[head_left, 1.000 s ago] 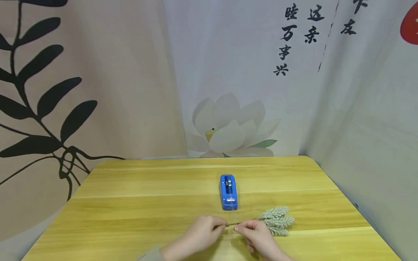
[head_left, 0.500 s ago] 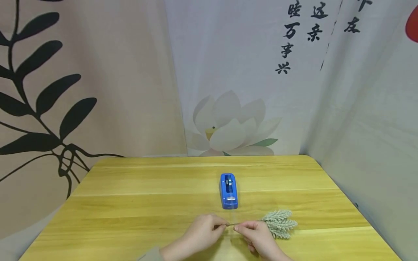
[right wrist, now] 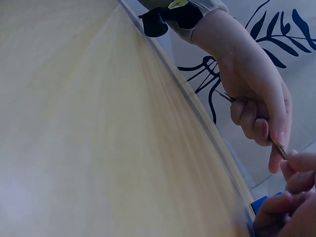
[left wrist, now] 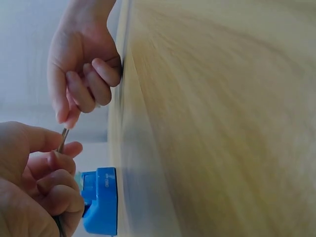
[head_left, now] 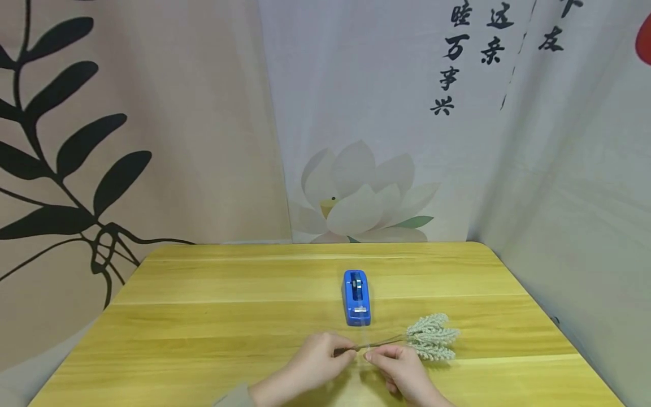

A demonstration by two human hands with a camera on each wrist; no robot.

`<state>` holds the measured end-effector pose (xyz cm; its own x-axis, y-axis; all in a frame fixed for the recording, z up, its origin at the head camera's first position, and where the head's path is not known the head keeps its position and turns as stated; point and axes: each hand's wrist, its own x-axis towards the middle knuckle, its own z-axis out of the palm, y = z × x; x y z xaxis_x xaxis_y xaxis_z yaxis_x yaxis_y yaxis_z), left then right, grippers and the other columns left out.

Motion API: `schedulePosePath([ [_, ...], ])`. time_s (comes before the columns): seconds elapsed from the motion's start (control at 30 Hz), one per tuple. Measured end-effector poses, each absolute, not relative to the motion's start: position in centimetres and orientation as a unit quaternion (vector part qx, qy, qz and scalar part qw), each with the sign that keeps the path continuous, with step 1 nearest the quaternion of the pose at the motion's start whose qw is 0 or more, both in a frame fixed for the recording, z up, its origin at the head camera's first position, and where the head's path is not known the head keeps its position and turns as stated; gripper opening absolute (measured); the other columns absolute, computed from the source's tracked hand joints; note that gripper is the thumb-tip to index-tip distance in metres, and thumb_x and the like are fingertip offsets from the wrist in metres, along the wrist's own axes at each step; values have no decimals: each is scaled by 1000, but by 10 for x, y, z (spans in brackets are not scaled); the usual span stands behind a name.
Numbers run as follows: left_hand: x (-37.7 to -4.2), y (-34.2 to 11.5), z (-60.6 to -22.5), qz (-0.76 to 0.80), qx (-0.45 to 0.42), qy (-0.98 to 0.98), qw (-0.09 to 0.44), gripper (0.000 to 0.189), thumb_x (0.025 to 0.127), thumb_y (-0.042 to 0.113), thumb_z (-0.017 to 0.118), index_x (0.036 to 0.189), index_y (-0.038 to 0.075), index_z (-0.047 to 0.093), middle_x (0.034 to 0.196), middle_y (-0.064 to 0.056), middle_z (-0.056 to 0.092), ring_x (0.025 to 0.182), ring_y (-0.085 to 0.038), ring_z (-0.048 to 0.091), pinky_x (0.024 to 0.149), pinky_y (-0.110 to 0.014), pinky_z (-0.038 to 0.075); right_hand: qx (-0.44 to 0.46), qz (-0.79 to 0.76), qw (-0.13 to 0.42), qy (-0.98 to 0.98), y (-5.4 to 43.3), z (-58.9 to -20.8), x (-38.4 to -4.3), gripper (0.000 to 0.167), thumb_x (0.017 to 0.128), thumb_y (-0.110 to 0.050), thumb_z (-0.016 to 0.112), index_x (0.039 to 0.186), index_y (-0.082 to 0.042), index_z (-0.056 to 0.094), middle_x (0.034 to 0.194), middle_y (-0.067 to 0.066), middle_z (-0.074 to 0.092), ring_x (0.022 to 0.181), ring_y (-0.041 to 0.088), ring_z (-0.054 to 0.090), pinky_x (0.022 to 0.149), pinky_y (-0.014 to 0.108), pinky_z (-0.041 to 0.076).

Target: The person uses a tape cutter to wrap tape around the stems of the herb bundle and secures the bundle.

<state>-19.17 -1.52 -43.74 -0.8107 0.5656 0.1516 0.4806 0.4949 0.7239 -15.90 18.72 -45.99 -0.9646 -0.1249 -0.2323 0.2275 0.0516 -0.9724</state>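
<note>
My left hand [head_left: 320, 359] pinches the thin brown stems [head_left: 390, 341] of a bunch of pale green flower sprigs [head_left: 432, 337] near their lower end. The sprigs' heads point right, beyond my other hand. From a blue tape dispenser [head_left: 357, 298] a clear strip of tape [head_left: 363, 334] runs toward me, and the stems cross it. Thumb and forefinger of my right hand [head_left: 402, 367] pinch the tape's near end, just below the stems. In the right wrist view the stem [right wrist: 281, 151] shows between the left fingertips; the dispenser [left wrist: 102, 202] also appears behind my left hand in the left wrist view.
Everything is on or over a yellow wood-grain table [head_left: 229, 294] with rounded far corners. A printed curtain [head_left: 203, 141] with dark leaves, a lotus and writing hangs behind and along the sides.
The flower heads dipped slightly toward me, then swung back up and away, so the stems now slant above my right fingertips. Both hands stay in nearly the same place.
</note>
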Motion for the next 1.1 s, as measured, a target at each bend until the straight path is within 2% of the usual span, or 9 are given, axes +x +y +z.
schedulePosePath([
  [0.03, -192, -15, -438, 408, 304, 859, 57, 20, 91, 22, 65, 103, 12, 76, 98, 5, 72, 81, -1, 61, 72, -23, 51, 37, -690, 128, 712, 187, -460, -159, 31, 89, -16, 69, 101, 12, 67, 49, -7, 40, 41, 5, 31, 42, 21, 30],
  [0.13, -192, -15, -438, 427, 300, 850, 70, 22, 91, 21, 65, 109, 11, 74, 82, 6, 70, 58, 1, 51, 55, -19, 46, 34, -699, 128, 703, 187, -460, -158, 31, 88, -14, 69, 102, 13, 67, 50, -7, 42, 40, 5, 31, 41, 21, 30],
  [0.2, -192, -15, -439, 433, 299, 848, 69, 22, 91, 20, 66, 111, 11, 73, 81, 6, 69, 52, 1, 47, 50, -18, 43, 33, -706, 128, 696, 186, -460, -158, 31, 87, -12, 69, 103, 14, 66, 50, -7, 43, 41, 4, 31, 41, 20, 30],
  [0.27, -193, -14, -441, 431, 304, 847, 59, 20, 92, 18, 66, 109, 11, 73, 80, 6, 69, 54, 3, 48, 50, -17, 43, 32, -709, 126, 693, 185, -460, -158, 31, 87, -12, 69, 103, 15, 65, 51, -7, 44, 41, 4, 31, 41, 20, 31],
  [0.4, -194, -14, -442, 417, 321, 850, 35, 16, 92, 15, 65, 105, 11, 74, 98, 4, 72, 66, 4, 53, 59, -17, 47, 37, -713, 122, 690, 185, -461, -158, 32, 87, -13, 70, 101, 16, 65, 51, -7, 43, 42, 4, 30, 42, 20, 31],
  [0.57, -193, -13, -441, 388, 336, 857, 27, 16, 94, 16, 63, 105, 12, 74, 100, 5, 72, 66, 5, 53, 60, -15, 47, 42, -720, 126, 682, 186, -464, -158, 31, 88, -13, 68, 101, 15, 66, 49, -7, 42, 43, 4, 30, 43, 21, 32],
  [0.73, -192, -14, -440, 369, 342, 864, 24, 16, 96, 17, 61, 103, 12, 74, 91, 8, 71, 59, 5, 49, 55, -14, 45, 43, -727, 125, 674, 183, -468, -160, 27, 90, -13, 66, 101, 11, 69, 48, -7, 39, 42, 4, 30, 43, 20, 33],
  [0.9, -193, -14, -438, 365, 342, 865, 34, 16, 97, 19, 59, 100, 14, 74, 76, 11, 64, 50, 4, 40, 47, -15, 40, 54, -724, 97, 681, 178, -470, -161, 25, 90, -13, 66, 100, 10, 68, 49, -7, 37, 42, 5, 32, 41, 20, 33],
  [1.1, -194, -14, -435, 359, 345, 865, 53, 16, 97, 21, 59, 98, 15, 74, 79, 13, 66, 47, 2, 36, 45, -16, 38, 81, -728, 54, 679, 172, -472, -160, 20, 88, -6, 65, 100, 10, 65, 56, -5, 44, 42, 5, 35, 39, 18, 35],
])
